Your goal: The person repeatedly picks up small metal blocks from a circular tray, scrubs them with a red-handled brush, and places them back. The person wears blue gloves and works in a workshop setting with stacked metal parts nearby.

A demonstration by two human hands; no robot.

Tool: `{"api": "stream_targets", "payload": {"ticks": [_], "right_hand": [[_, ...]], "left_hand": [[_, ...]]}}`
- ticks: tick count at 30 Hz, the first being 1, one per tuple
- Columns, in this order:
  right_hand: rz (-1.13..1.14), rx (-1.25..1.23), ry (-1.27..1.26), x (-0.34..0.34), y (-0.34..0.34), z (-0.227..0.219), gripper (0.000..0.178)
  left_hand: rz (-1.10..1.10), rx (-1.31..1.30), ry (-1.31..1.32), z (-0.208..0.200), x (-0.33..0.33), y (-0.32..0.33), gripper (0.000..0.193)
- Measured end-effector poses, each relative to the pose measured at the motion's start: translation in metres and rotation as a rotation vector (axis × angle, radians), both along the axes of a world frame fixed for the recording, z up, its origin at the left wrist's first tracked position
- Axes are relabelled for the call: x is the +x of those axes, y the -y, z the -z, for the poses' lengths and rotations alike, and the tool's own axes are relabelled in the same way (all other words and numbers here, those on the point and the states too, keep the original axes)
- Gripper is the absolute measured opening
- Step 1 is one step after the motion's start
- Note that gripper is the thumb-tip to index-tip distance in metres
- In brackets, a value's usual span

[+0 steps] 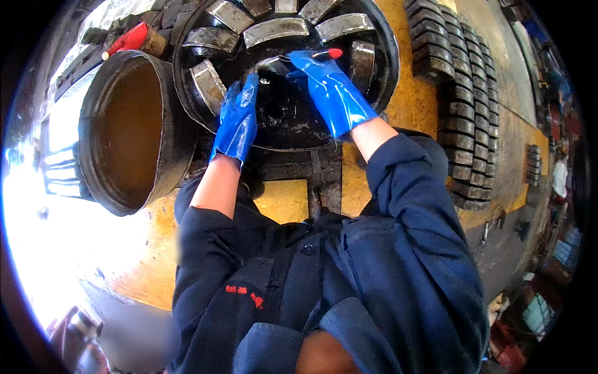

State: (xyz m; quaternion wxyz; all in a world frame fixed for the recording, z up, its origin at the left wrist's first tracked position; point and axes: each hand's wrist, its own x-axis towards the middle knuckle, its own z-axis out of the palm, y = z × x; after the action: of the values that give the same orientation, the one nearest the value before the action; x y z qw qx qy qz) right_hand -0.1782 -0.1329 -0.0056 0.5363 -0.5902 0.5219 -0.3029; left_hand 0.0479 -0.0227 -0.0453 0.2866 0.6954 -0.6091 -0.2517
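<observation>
My right hand (330, 93), in a blue rubber glove, is closed around a slim tool with a red end (335, 53); the rest of the tool is hidden by the fingers. My left hand (237, 118), gloved the same way, has its fingers stretched out. Its fingertips are beside a dark, wet curved metal piece (271, 65), and I cannot tell whether they touch it. Both hands are over a round black pan (283, 148) with dark, shiny liquid. Curved metal blocks, such as one grey block (276, 32), lie around the inside of the pan.
To the left stands a metal drum (168, 124) with brownish contents. Behind it lies a red object (129, 41). Rows of stacked dark metal blocks (458, 118) stand on the right. The floor has yellow plates (283, 199). Clutter lines the far right edge.
</observation>
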Motion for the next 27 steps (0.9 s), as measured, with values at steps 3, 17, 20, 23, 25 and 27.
{"api": "stream_targets", "payload": {"ticks": [3,17,20,23,25,27], "right_hand": [[0.054,0.076,-0.048,-0.007,-0.012,0.012,0.028],[0.058,0.241,-0.04,-0.021,-0.097,-0.036,0.04],[-0.177,0.122,-0.141,-0.03,-0.097,-0.043,0.041],[-0.143,0.357,-0.013,-0.023,-0.096,-0.092,0.037],[-0.094,0.304,-0.232,-0.022,-0.067,-0.081,0.037],[-0.083,0.283,-0.538,-0.012,-0.033,-0.066,0.038]], "left_hand": [[-0.03,-0.055,-0.048,0.003,-0.001,-0.011,0.081],[-0.389,0.201,-0.43,-0.032,-0.021,0.004,0.094],[-0.38,0.21,-0.308,-0.051,-0.028,0.001,0.097],[-0.369,0.253,-0.461,-0.056,-0.025,-0.005,0.099],[-0.342,0.218,-0.453,-0.065,-0.031,-0.009,0.101],[-0.345,0.233,-0.369,-0.056,-0.023,-0.005,0.101]]}}
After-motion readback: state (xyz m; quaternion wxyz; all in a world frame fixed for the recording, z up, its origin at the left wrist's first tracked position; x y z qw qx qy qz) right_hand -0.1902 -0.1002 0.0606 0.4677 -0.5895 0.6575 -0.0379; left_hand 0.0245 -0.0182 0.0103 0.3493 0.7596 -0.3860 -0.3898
